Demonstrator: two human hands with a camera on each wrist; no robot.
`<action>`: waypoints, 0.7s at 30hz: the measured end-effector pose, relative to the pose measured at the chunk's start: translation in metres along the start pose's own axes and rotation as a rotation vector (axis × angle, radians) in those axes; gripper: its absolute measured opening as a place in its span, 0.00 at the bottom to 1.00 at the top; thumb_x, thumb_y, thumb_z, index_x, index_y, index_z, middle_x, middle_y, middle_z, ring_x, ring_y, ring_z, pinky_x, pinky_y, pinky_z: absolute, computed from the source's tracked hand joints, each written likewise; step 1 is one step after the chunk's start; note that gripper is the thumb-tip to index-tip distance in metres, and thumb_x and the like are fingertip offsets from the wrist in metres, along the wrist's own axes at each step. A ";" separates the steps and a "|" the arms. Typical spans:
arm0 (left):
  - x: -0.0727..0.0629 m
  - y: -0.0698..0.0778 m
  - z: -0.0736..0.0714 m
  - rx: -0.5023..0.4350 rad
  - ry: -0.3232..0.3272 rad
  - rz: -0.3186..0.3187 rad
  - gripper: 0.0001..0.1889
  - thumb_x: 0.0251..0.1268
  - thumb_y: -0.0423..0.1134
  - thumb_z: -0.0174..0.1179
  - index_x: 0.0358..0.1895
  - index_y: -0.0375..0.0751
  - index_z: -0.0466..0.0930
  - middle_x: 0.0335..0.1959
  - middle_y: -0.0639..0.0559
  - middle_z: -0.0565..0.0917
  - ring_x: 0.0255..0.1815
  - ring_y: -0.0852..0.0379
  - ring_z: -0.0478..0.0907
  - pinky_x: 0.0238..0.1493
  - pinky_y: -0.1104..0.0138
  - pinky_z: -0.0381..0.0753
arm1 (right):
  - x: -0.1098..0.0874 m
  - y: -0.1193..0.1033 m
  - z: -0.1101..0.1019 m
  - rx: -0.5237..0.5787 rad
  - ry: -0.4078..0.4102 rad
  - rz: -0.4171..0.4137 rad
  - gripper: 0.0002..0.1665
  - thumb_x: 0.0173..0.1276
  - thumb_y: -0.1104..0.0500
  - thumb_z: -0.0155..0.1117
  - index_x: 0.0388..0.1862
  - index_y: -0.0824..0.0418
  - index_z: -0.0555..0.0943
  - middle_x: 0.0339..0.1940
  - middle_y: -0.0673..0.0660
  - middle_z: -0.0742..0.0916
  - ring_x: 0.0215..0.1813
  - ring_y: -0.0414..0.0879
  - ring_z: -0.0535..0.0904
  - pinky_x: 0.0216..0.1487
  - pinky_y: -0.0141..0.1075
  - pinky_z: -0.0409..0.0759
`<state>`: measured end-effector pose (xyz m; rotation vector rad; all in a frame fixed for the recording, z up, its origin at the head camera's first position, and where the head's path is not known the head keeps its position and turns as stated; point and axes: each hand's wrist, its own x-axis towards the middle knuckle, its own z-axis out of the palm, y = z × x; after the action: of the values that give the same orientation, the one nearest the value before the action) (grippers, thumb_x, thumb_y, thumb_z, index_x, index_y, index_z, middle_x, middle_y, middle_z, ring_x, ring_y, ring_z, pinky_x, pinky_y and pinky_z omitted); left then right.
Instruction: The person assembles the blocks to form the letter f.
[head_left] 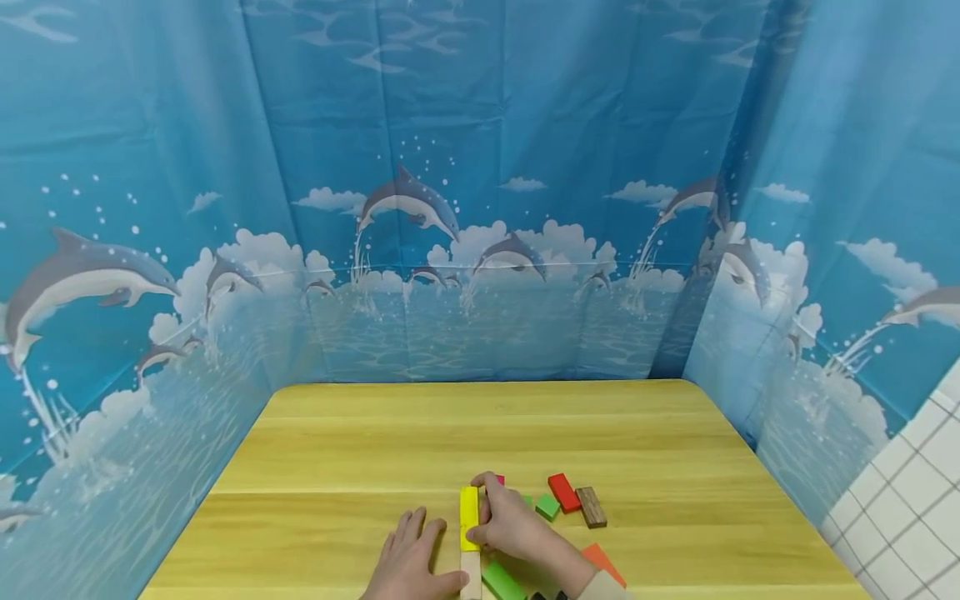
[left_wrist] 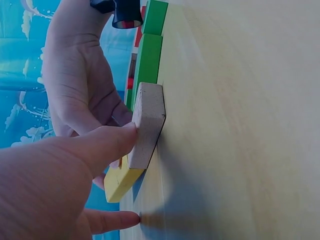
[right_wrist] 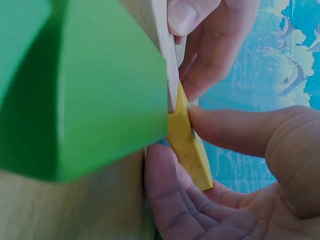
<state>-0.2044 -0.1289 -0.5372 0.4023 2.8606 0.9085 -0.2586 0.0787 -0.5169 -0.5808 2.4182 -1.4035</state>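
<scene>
The bench (head_left: 337,467) carries everything. The left hand (head_left: 412,557) is spread, thumb against the pale block (head_left: 470,573); the right hand (head_left: 513,527) pinches the yellow block (head_left: 469,505) at the pale block's far end. Both long axes line up, pointing away from the person. This row seems formed; the red block (head_left: 564,493), brown block (head_left: 591,507) and green block (head_left: 548,507) lie outside it, rightward.
</scene>
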 end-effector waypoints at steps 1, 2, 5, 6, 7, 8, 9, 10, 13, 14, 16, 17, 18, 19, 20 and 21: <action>0.000 0.001 -0.001 0.001 0.001 0.003 0.44 0.55 0.66 0.67 0.67 0.35 0.72 0.73 0.25 0.60 0.74 0.23 0.51 0.64 0.27 0.52 | 0.000 -0.001 -0.001 -0.019 0.001 0.002 0.44 0.59 0.65 0.78 0.69 0.67 0.65 0.29 0.57 0.81 0.22 0.47 0.78 0.23 0.33 0.76; 0.000 0.001 -0.002 0.000 0.003 0.005 0.44 0.55 0.65 0.67 0.67 0.35 0.72 0.73 0.25 0.60 0.74 0.23 0.51 0.65 0.27 0.52 | -0.001 -0.002 -0.001 -0.036 0.002 0.003 0.45 0.58 0.64 0.79 0.70 0.67 0.65 0.29 0.56 0.81 0.23 0.46 0.77 0.23 0.33 0.75; -0.002 0.003 -0.002 0.001 0.006 0.007 0.45 0.55 0.65 0.68 0.67 0.35 0.72 0.74 0.26 0.60 0.74 0.23 0.51 0.65 0.28 0.52 | -0.001 -0.002 -0.002 -0.081 -0.002 0.004 0.49 0.54 0.62 0.82 0.70 0.68 0.65 0.29 0.55 0.80 0.25 0.43 0.74 0.25 0.32 0.72; -0.003 0.003 -0.002 0.005 0.007 0.007 0.45 0.54 0.65 0.68 0.67 0.35 0.72 0.73 0.26 0.60 0.74 0.23 0.51 0.65 0.28 0.52 | -0.001 -0.002 -0.002 -0.092 -0.007 0.004 0.50 0.53 0.61 0.82 0.70 0.68 0.65 0.29 0.54 0.81 0.26 0.43 0.74 0.26 0.32 0.72; -0.002 0.003 -0.002 0.008 0.010 0.008 0.44 0.54 0.65 0.68 0.66 0.34 0.72 0.73 0.26 0.60 0.74 0.23 0.51 0.65 0.28 0.53 | -0.001 -0.002 -0.002 -0.099 -0.010 0.006 0.50 0.52 0.61 0.83 0.70 0.68 0.65 0.29 0.54 0.81 0.26 0.43 0.74 0.26 0.32 0.72; -0.002 0.003 -0.001 0.011 0.014 0.010 0.44 0.54 0.65 0.68 0.66 0.34 0.73 0.73 0.26 0.61 0.74 0.23 0.52 0.65 0.28 0.53 | -0.001 -0.001 -0.003 -0.106 -0.013 0.007 0.51 0.51 0.60 0.83 0.70 0.69 0.65 0.28 0.54 0.81 0.27 0.43 0.75 0.26 0.31 0.72; -0.002 0.003 0.000 0.013 0.018 0.013 0.44 0.53 0.65 0.68 0.66 0.34 0.73 0.73 0.25 0.61 0.74 0.23 0.52 0.65 0.28 0.53 | -0.001 -0.001 -0.003 -0.112 -0.017 0.011 0.52 0.51 0.60 0.84 0.70 0.69 0.65 0.28 0.53 0.81 0.26 0.43 0.75 0.27 0.31 0.73; -0.002 0.003 0.001 0.016 0.021 0.017 0.44 0.53 0.65 0.68 0.65 0.34 0.73 0.72 0.25 0.61 0.74 0.23 0.53 0.64 0.28 0.54 | -0.002 0.000 -0.004 -0.117 -0.020 0.016 0.52 0.51 0.60 0.84 0.70 0.69 0.65 0.27 0.53 0.81 0.26 0.43 0.76 0.27 0.31 0.73; 0.000 0.003 0.005 0.017 0.026 0.026 0.45 0.53 0.66 0.68 0.65 0.34 0.73 0.72 0.24 0.62 0.73 0.22 0.53 0.64 0.28 0.55 | -0.003 0.001 -0.006 -0.118 -0.030 0.036 0.52 0.52 0.60 0.83 0.71 0.69 0.66 0.25 0.53 0.82 0.24 0.44 0.76 0.25 0.31 0.72; 0.000 0.003 0.006 0.016 0.026 0.027 0.45 0.53 0.67 0.67 0.65 0.34 0.73 0.72 0.24 0.62 0.73 0.22 0.53 0.64 0.28 0.55 | -0.003 0.002 -0.006 -0.116 -0.034 0.046 0.52 0.52 0.60 0.83 0.72 0.69 0.66 0.24 0.54 0.82 0.23 0.44 0.76 0.24 0.31 0.72; 0.001 0.002 0.007 0.016 0.028 0.025 0.45 0.53 0.68 0.67 0.65 0.34 0.74 0.71 0.24 0.62 0.72 0.22 0.54 0.63 0.27 0.55 | -0.004 0.002 -0.007 -0.111 -0.042 0.050 0.52 0.53 0.59 0.83 0.72 0.69 0.66 0.23 0.54 0.83 0.22 0.44 0.77 0.23 0.31 0.71; 0.001 0.001 0.008 0.014 0.030 0.021 0.46 0.53 0.68 0.67 0.64 0.34 0.74 0.71 0.24 0.62 0.72 0.21 0.54 0.63 0.27 0.55 | -0.004 0.002 -0.007 -0.106 -0.047 0.050 0.52 0.53 0.59 0.83 0.72 0.70 0.66 0.22 0.54 0.83 0.21 0.44 0.77 0.23 0.31 0.71; 0.001 0.000 0.008 0.013 0.031 0.018 0.46 0.53 0.69 0.67 0.64 0.35 0.74 0.71 0.24 0.62 0.72 0.21 0.54 0.63 0.27 0.54 | -0.004 0.003 -0.006 -0.103 -0.049 0.050 0.52 0.53 0.59 0.83 0.73 0.70 0.66 0.22 0.54 0.83 0.21 0.44 0.76 0.22 0.30 0.70; 0.001 -0.001 0.007 0.009 0.033 0.015 0.46 0.52 0.69 0.67 0.64 0.35 0.74 0.71 0.24 0.62 0.72 0.21 0.54 0.63 0.27 0.54 | -0.004 0.002 -0.006 -0.103 -0.048 0.050 0.52 0.53 0.58 0.83 0.73 0.70 0.66 0.22 0.53 0.83 0.21 0.44 0.76 0.22 0.30 0.70; 0.001 -0.002 0.007 0.002 0.035 0.015 0.46 0.52 0.69 0.67 0.64 0.35 0.74 0.71 0.23 0.62 0.72 0.21 0.54 0.63 0.26 0.54 | -0.003 0.003 -0.005 -0.099 -0.048 0.050 0.52 0.54 0.58 0.83 0.73 0.70 0.66 0.22 0.53 0.83 0.20 0.44 0.76 0.22 0.30 0.70; 0.001 -0.003 0.007 -0.002 0.038 0.019 0.45 0.52 0.69 0.67 0.64 0.36 0.74 0.71 0.23 0.62 0.72 0.21 0.54 0.62 0.26 0.53 | -0.003 0.002 -0.005 -0.098 -0.045 0.048 0.52 0.54 0.58 0.83 0.73 0.70 0.66 0.22 0.53 0.83 0.20 0.43 0.76 0.22 0.30 0.70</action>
<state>-0.2043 -0.1271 -0.5441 0.4171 2.8946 0.9327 -0.2583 0.0847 -0.5163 -0.5669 2.4586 -1.2458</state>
